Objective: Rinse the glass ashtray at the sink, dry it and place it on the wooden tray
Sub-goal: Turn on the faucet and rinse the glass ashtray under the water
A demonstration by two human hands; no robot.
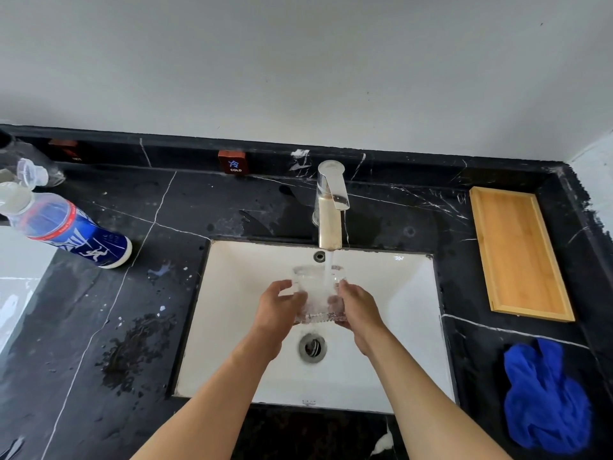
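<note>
Both arms reach out over the white sink (238, 327). The left hand (277, 312) and right hand (360, 310) hold the glass ashtray (318, 288) between them, fingers wrapped on its sides, under water from the faucet (330, 207) above the sink.

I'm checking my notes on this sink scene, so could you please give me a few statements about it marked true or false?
1. Both hands, left hand and right hand, hold the glass ashtray under running water. True.
2. The wooden tray holds a bottle. False: nothing lies on it.
3. The blue cloth lies right of the sink. True.
4. The faucet is off. False: water streams out.
</note>
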